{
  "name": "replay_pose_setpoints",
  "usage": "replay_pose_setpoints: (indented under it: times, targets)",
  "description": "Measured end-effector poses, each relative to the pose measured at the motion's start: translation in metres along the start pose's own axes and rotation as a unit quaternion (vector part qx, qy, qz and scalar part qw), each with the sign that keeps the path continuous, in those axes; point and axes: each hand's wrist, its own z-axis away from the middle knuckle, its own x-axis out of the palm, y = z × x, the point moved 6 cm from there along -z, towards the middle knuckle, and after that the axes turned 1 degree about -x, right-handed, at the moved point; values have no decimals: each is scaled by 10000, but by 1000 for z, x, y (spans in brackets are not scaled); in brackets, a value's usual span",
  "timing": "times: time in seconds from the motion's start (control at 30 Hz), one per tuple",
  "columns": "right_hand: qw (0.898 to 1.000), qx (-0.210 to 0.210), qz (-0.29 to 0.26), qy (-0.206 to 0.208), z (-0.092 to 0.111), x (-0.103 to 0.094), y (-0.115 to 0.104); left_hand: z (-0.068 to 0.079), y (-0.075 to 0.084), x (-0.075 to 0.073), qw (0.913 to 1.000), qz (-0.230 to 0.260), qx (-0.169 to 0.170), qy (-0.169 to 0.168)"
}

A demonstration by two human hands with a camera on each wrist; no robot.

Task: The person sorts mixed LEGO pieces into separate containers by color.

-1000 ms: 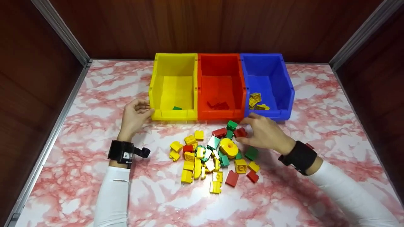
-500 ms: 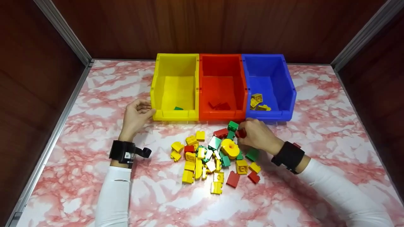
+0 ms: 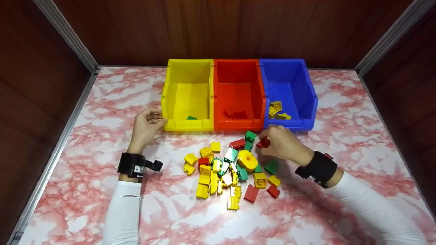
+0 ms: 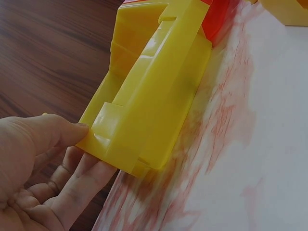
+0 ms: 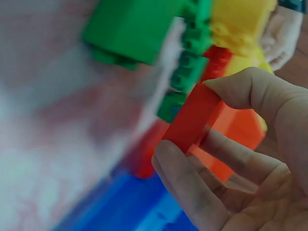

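Hands well apart. Right hand (image 3: pixel 286 143) has a red brick (image 5: pixel 193 115) pinched between thumb and fingers, just in front of where the red bin (image 3: pixel 238 125) and blue bin (image 3: pixel 289 125) meet, near a green brick (image 3: pixel 250 136). Left hand (image 3: pixel 144 128) is clamped on the yellow bin (image 3: pixel 188 125) at its front left corner, well away from that brick. Loose brick pile on the surface (image 3: pixel 163 217) sits between the forearms.

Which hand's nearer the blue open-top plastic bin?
Right. The right hand is just in front of the blue open-top plastic bin, pinching a red rectangular plastic block; the left hand grips the yellow open-top plastic bin at the row's opposite end.
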Motion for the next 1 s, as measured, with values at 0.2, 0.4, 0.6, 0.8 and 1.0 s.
replay_pose_setpoints:
  times: [0.2,0.4,0.6,0.8,1.0]
  targets:
    - [9978,-523,187,372,-3,-27,-27,-1,0,1,10000,43,-13,-19]
    - [9919,-915,426,774,-23,-51,-50,-1,0,1,10000,30,21,10]
    - [9888,-1021,553,939,-60,-62,-66,0,0,0,9998,168,62,63]
    - [9946,-702,376,661,-103,-54,-66,0,0,0,9998,156,56,63]
    - [9992,-25,325,246,-137,-35,-53,0,0,-1,9998,148,56,75]
